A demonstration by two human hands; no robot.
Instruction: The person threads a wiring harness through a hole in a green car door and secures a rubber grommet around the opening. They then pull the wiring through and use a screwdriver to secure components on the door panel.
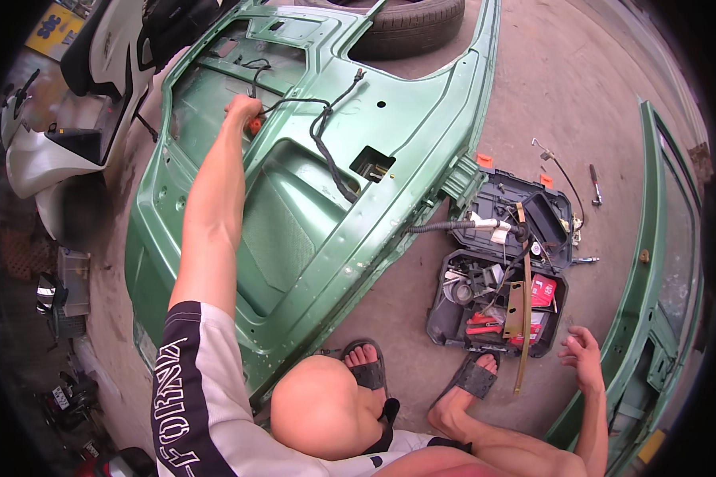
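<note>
A green vehicle door [350, 262] lies before me with its inner side up. My left hand [243, 108] reaches to the large opening in its panel, with the fingers closed. An orange piece [254, 125] shows just under that hand; its kind is not clear, and the fingers hide the rest. Beside the hand, a black wiring harness [320, 131] runs across the panel and down into a recess. My right hand [582, 354] is in the air at the right, fingers apart and holding nothing, near a second green door [648, 238].
A dark toolbox [435, 318] stands open on the floor, holding several tools and parts. A corrugated cable sleeve [433, 228] and a flat metal strip [525, 350] extend over it. A ratchet [595, 184] lies beyond. A tyre [410, 28] is behind the door; a white scooter [36, 163] stands left.
</note>
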